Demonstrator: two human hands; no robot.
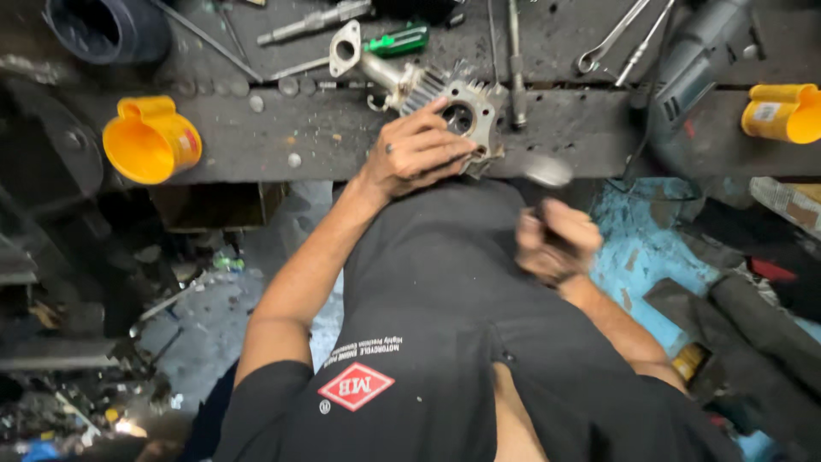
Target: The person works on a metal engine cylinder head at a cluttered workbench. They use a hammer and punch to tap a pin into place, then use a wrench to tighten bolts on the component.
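Pressing down w/ left hand [416,154], fingers spread flat on finned metal engine cylinder [457,107] at edge of dark bench [282,137]. Right hand [556,242] blurred, grip curled tight round dark handle [547,224] of a tool w/ blurred metal head [547,171], just beside cylinder

A dark, grimy metal desk [282,141] runs across the shop, its edge dotted with round rivets. Two yellow plastic cups [150,141] hang at its front, well apart. Below, the floor [214,325] is wet, grey and littered with scrap; a blue patch [641,248] shows to one side.
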